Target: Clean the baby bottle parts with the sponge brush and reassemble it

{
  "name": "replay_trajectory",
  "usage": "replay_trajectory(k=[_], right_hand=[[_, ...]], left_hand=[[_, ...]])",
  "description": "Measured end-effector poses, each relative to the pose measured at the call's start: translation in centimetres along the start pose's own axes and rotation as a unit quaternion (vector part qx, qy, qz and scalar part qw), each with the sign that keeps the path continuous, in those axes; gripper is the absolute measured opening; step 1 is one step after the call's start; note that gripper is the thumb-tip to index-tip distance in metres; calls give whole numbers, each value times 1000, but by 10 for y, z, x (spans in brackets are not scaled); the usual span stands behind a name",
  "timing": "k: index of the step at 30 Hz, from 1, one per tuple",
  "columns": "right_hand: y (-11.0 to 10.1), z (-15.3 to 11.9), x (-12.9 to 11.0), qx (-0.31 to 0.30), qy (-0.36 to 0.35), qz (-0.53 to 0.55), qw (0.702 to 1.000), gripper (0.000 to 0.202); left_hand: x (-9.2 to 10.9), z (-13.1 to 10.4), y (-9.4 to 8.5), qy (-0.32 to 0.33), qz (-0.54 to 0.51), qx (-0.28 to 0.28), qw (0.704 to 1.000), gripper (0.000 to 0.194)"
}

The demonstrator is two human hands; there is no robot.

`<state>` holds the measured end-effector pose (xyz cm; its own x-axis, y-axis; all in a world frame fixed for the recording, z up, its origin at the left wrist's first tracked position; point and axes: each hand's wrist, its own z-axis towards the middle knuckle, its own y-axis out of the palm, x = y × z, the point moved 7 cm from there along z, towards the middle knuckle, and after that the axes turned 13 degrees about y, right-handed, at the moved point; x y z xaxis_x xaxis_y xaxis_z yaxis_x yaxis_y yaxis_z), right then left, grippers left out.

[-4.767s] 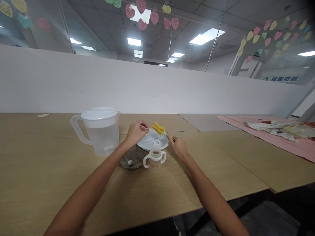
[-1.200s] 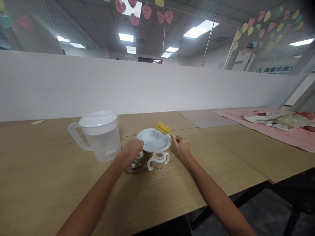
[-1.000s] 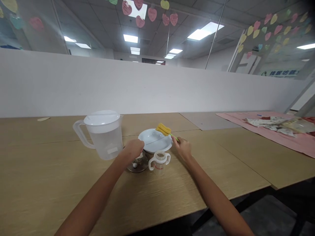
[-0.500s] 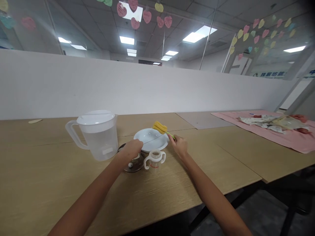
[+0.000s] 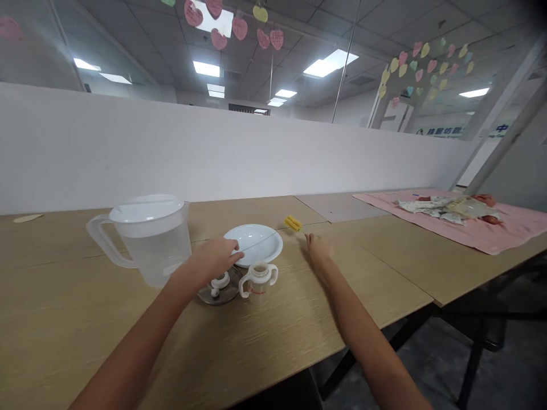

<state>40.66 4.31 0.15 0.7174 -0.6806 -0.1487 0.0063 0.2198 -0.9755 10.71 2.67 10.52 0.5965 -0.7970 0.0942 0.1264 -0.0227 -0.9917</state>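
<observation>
My right hand (image 5: 318,247) is closed on the handle of a yellow sponge brush (image 5: 293,223), whose head is just right of a white bowl (image 5: 269,245). My left hand (image 5: 216,256) is at the bowl's left edge, fingers curled round the end of a thin clear straw (image 5: 260,240) that slants up to the right over the bowl. Below that hand, a round metal tray (image 5: 231,290) bears a white lid part (image 5: 220,281) and a small white piece. A clear cup with two white handles (image 5: 258,279) stands upright in front of the bowl.
A large lidded plastic pitcher (image 5: 158,245) stands at the left. On the right, a pink cloth (image 5: 482,236) bears crumpled cloths and reddish items. A white partition (image 5: 256,159) runs behind the wooden table (image 5: 256,353), whose front edge slants up to the right.
The yellow brush has moved right, away from the bowl's rim, in my right hand. My left hand has shifted left, and its thumb and finger show more. The view has turned slightly right.
</observation>
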Motion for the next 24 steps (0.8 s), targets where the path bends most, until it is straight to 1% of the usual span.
replay_trajectory(k=[1,3,6,8,10,14,15,16,18,19,21,23,24], right_hand=[[4,3,3,-20,-4,-18,1000,49],[8,6,5,-39,-24,-32,998,47],[10,-3,2,-54,-95,-47,993,46],[10,-16,3,-65,-144,-54,986,44],[11,-34,6,-73,-196,-58,976,42],[9,-74,17,-67,-343,-51,936,45],[6,-81,21,-63,-365,-48,928,46],[3,-83,27,-57,-370,-44,926,47],[-5,-78,40,-41,-336,-41,940,48],[-9,-72,46,-32,-304,-44,951,50],[-16,-55,59,-22,-226,-62,972,52],[-17,-37,65,-26,-158,-87,983,53],[-17,-31,64,-30,-134,-94,986,53]], left_hand=[[9,0,-1,11,-11,5,1000,39],[27,2,2,33,-23,4,999,51],[47,4,15,58,-34,-27,997,60],[53,5,23,62,-27,-45,997,58],[55,6,27,70,-23,-52,996,54],[57,9,28,90,-39,-64,993,37],[58,9,26,93,-45,-67,992,35],[58,8,23,96,-54,-71,991,34],[56,5,13,93,-75,-77,990,35],[53,2,7,86,-87,-77,989,37],[47,-4,-11,66,-99,-58,991,41],[39,-12,-29,52,-95,-35,993,48],[35,-16,-36,43,-90,-26,995,51]])
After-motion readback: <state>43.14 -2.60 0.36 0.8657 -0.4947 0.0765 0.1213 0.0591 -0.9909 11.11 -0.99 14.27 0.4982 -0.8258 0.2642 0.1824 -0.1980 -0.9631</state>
